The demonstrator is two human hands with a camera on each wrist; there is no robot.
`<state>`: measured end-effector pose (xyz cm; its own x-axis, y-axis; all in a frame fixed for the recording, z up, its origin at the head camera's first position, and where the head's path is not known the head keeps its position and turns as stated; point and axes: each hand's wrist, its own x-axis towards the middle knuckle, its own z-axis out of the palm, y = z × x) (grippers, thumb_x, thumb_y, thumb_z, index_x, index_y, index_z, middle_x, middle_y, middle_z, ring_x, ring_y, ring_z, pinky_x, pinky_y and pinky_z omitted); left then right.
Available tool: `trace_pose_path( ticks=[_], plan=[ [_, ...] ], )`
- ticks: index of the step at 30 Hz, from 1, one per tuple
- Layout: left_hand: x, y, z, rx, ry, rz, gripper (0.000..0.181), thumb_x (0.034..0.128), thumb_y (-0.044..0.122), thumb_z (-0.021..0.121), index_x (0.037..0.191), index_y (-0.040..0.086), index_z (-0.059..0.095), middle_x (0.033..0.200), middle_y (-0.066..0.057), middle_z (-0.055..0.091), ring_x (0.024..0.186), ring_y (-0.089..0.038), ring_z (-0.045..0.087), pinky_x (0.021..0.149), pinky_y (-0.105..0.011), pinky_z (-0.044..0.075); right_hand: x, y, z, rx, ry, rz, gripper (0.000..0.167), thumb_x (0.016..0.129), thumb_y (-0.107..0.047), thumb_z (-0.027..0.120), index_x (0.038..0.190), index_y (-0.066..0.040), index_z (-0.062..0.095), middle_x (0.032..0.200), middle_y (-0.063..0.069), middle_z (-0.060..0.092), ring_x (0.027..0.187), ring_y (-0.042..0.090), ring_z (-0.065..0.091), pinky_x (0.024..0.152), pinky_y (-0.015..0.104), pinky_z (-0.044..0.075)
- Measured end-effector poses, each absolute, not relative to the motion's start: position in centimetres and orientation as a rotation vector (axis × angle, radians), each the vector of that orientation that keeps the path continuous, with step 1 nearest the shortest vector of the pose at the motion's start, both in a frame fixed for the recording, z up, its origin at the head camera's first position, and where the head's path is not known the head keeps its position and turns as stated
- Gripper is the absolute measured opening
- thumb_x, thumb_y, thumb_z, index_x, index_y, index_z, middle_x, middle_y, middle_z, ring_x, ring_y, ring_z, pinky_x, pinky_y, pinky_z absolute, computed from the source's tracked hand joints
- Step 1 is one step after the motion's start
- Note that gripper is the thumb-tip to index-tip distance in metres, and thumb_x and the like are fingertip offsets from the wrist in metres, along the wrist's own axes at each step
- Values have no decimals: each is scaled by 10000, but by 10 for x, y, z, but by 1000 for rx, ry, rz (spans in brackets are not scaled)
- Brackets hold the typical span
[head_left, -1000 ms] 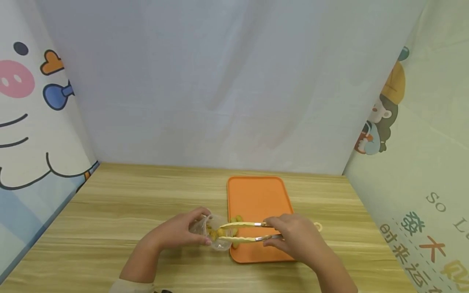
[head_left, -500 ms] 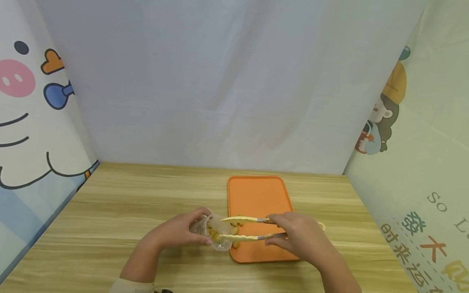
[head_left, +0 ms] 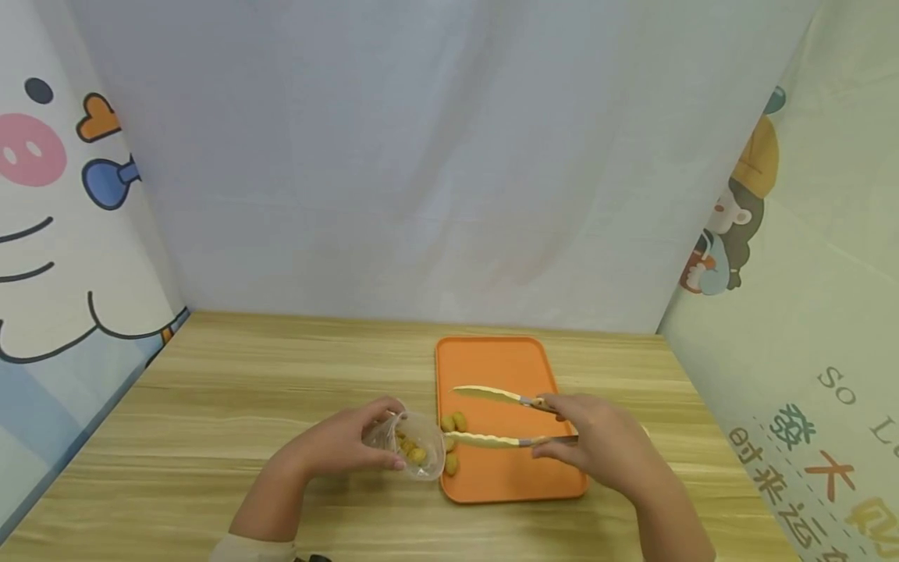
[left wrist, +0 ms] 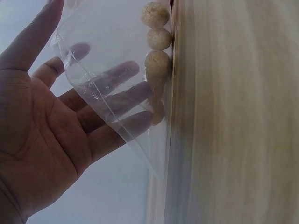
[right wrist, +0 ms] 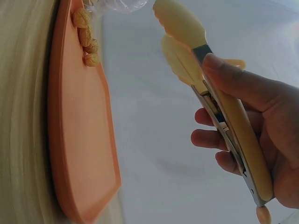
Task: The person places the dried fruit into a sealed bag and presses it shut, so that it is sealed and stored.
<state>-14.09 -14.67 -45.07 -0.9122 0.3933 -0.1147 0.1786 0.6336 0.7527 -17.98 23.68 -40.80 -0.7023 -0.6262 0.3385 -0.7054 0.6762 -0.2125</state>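
Note:
My left hand (head_left: 344, 441) holds a clear plastic bag (head_left: 430, 441), thumb on one side and fingers on the other. The bag lies with its mouth toward the orange tray (head_left: 506, 476). Several small knobbly tan balls (head_left: 414, 451) are inside it, also showing through the film in the left wrist view (left wrist: 158, 65). My right hand (head_left: 597, 437) grips a pair of cream-tipped kitchen tongs (right wrist: 229, 112) by the handles, above the tray. Their tips stand apart with nothing between them. Several more tan balls (right wrist: 85, 35) lie along the tray's left edge, one partly behind the lower tip.
Tray and bag are on a wood-grain table (head_left: 281, 367). A pale curtain (head_left: 421, 156) hangs behind the table. Printed cloths with cartoon figures flank it on the left (head_left: 70, 234) and right (head_left: 794, 312).
The tongs, first with their tips in the bag's mouth, have spread and moved right and away over the tray with my right hand. My left hand and the bag stay nearly still.

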Motion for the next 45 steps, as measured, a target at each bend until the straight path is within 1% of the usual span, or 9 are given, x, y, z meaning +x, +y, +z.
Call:
trace_pose_path(
  ticks=[4, 11, 17, 20, 23, 29, 31, 35, 45],
  plan=[
    [-141, -147, -450, 452, 2595, 1144, 626, 777, 532, 777, 1281, 268, 516, 1202, -61, 641, 950, -182, 592, 792, -436, 470, -182, 239, -407, 1033, -2747, 502, 583, 728, -511, 795, 1236, -263, 652, 1084, -115, 704, 904, 68, 666, 702, 270, 535],
    [-142, -149, -452, 463, 2597, 1143, 625, 779, 535, 775, 1279, 265, 515, 1205, -85, 640, 924, -182, 591, 775, -420, 463, -184, 241, -407, 994, -2827, 510, 623, 734, -515, 790, 1249, -198, 640, 1050, -63, 704, 908, 127, 673, 713, 314, 536],
    [-142, -149, -451, 460, 2596, 1152, 624, 778, 525, 780, 1280, 264, 516, 1220, -104, 637, 924, -181, 593, 763, -418, 467, -189, 243, -411, 984, -2818, 476, 674, 738, -691, 656, 1211, -212, 633, 1040, -55, 705, 893, 111, 669, 697, 303, 534],
    [-142, -149, -451, 455, 2589, 1158, 622, 779, 520, 781, 1280, 265, 516, 1228, -110, 636, 926, -185, 596, 766, -418, 468, -192, 243, -415, 987, -2815, 459, 680, 733, -731, 611, 1183, -222, 637, 1016, -54, 707, 879, 118, 670, 690, 303, 534],
    [-142, -149, -450, 452, 2588, 1157, 622, 779, 519, 781, 1281, 267, 514, 1237, -112, 633, 932, -185, 596, 769, -420, 470, -196, 243, -420, 991, -2806, 444, 648, 732, -701, 646, 1169, -223, 646, 1008, -51, 717, 878, 134, 679, 689, 315, 541],
    [-141, -149, -451, 452, 2602, 1147, 617, 778, 528, 778, 1276, 277, 513, 1255, -118, 627, 958, -183, 596, 775, -423, 473, -201, 242, -432, 1015, -2772, 412, 547, 713, -509, 801, 1155, -221, 656, 989, -56, 730, 842, 128, 682, 677, 286, 531],
    [-141, -149, -451, 455, 2607, 1143, 614, 778, 531, 777, 1273, 282, 514, 1257, -118, 627, 967, -183, 596, 776, -424, 473, -202, 240, -435, 1026, -2755, 410, 538, 706, -481, 820, 1141, -207, 659, 975, -38, 736, 824, 138, 687, 662, 277, 525],
    [-141, -149, -452, 456, 2608, 1139, 619, 776, 537, 776, 1277, 287, 513, 1249, -115, 629, 961, -182, 596, 775, -419, 472, -203, 238, -440, 1036, -2743, 386, 539, 708, -479, 818, 1130, -182, 662, 964, -21, 743, 810, 138, 693, 634, 265, 519],
    [-140, -149, -452, 461, 2607, 1139, 637, 782, 532, 774, 1295, 262, 510, 1246, -110, 629, 967, -180, 595, 781, -425, 474, -205, 232, -451, 988, -2734, 328, 523, 678, -512, 823, 1068, -203, 660, 863, -60, 724, 742, 88, 654, 610, 258, 492]
  ],
)
